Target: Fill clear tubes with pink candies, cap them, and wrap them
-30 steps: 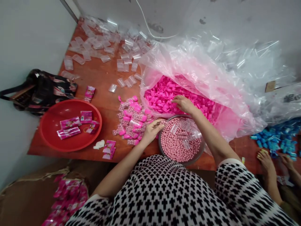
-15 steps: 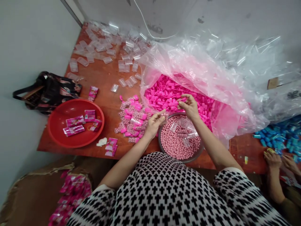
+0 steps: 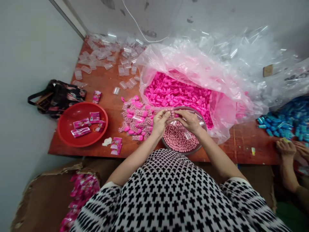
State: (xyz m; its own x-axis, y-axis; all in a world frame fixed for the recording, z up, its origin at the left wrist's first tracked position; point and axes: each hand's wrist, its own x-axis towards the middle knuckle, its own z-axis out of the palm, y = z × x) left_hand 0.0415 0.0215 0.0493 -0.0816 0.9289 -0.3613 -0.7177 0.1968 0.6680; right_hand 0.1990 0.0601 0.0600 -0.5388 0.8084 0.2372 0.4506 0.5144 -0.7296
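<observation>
Over the back edge of a grey bowl (image 3: 193, 150) of pink beads (image 3: 177, 137), my two hands meet. My left hand (image 3: 159, 124) is closed on a small clear plastic container (image 3: 171, 112) filled with pink beads. The fingers of my right hand (image 3: 190, 122) pinch a bright pink plastic cap (image 3: 177, 115) at the container's right end; whether it is seated there I cannot tell. A few clear empty containers (image 3: 187, 135) lie on the beads. To the left is a pile of bead-filled containers with pink caps (image 3: 138, 119). Behind, loose pink caps (image 3: 176, 91) fill an open plastic bag (image 3: 193, 62).
A red basin (image 3: 63, 137) with several pink packets stands left, near a dark floral bag (image 3: 70, 93). Empty clear containers (image 3: 111, 58) lie at the back left. Blue pieces (image 3: 277, 124) and a co-worker's hands (image 3: 287, 148) are at far right. A cardboard box (image 3: 33, 196) with pink packets stands below.
My right hand has come from the bag of pink caps, carrying a cap down and left to the container in my left hand. The whole view has shifted slightly.
</observation>
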